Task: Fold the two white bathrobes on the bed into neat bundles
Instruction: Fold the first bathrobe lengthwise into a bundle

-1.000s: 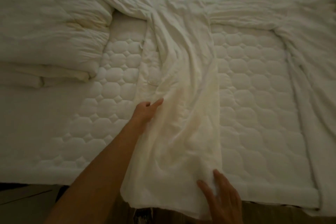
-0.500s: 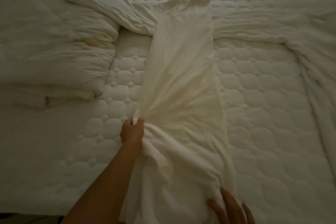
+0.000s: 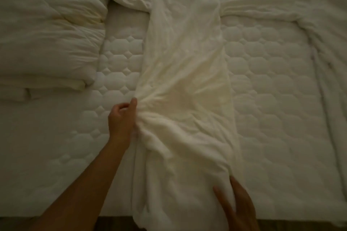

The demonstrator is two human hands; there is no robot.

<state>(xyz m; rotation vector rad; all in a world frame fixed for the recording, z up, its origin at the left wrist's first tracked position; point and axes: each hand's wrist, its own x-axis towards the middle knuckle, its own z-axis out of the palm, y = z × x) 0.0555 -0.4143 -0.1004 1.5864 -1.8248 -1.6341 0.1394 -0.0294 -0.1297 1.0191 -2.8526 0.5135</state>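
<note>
White quilted bed (image 3: 272, 99), stitched in rounded octagons, fills the head view, with a dark strip of floor (image 3: 112, 226) along its near edge. One bathrobe (image 3: 185, 65) lies down the middle of it as a long, narrow band of soft white cloth. It runs from the far side to the near edge and hangs over there. Its sleeves spread out to either side at the far end. The upper half lies fairly smooth; the lower half is rumpled. The left hand (image 3: 122, 120) is at the robe's left edge about halfway along, its fingers (image 3: 133, 105) clenched on a bunch of cloth, and creases fan out from that grasp across the band. The right hand (image 3: 236, 204) rests flat on the robe's lower right edge near the bed's rim, fingers straight and released. A puffy folded duvet (image 3: 47, 43) sits on the left. More crumpled white cloth (image 3: 323, 58) trails down the right side; whether it is the second robe I cannot tell.
</note>
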